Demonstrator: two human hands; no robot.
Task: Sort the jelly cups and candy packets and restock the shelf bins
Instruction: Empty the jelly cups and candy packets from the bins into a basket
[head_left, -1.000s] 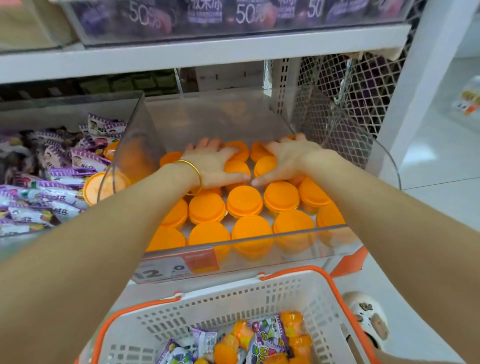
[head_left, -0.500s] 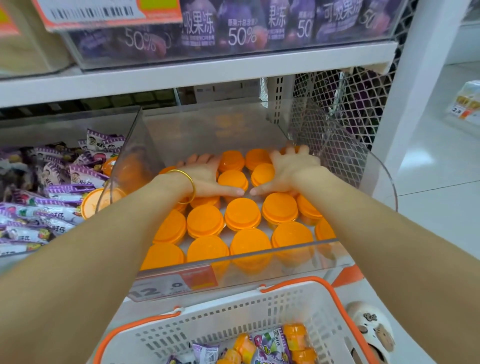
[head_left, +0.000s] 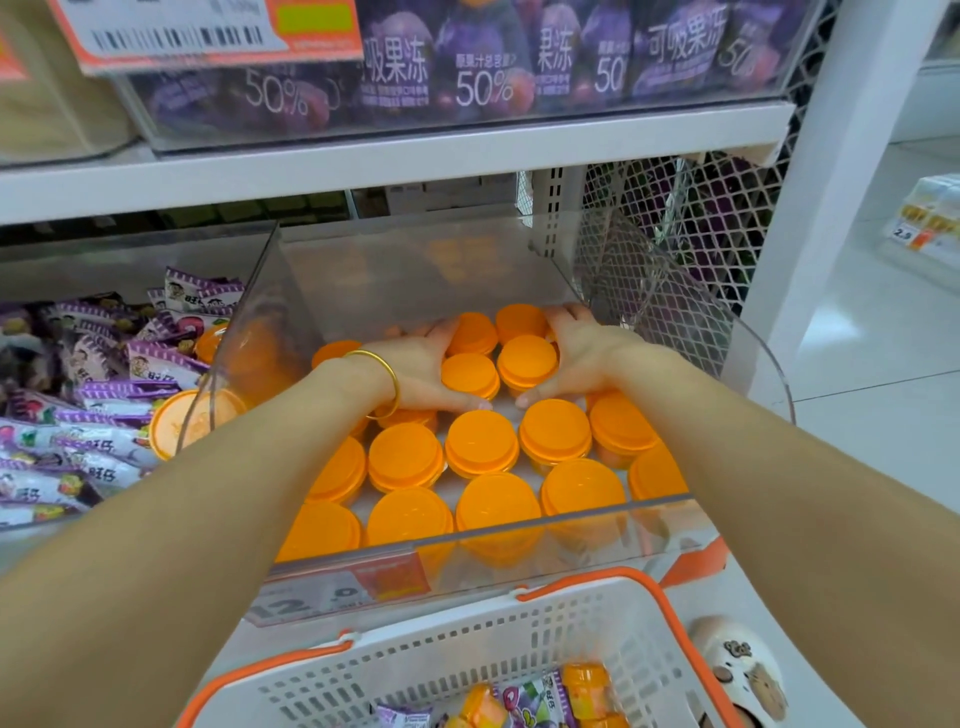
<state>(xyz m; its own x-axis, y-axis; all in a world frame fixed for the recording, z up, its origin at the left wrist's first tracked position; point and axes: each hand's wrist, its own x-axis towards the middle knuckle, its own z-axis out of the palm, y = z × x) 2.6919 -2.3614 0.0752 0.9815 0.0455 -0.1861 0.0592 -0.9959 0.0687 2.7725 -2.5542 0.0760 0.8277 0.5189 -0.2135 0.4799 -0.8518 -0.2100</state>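
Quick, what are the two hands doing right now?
Left hand: open, cupped against the orange-lidded jelly cups.
Right hand: open, cupped against the same cluster.

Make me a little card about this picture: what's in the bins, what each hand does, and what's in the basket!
Clear bin: jelly cups with orange lids, upright in rows
Beside it: purple candy packets, plus one stray cup
Left hand: pressed flat against a back cluster of cups; gold bangle on wrist
Right hand: pressed against that cluster's other side
Basket: white, orange rim; spare cups and spare packets inside
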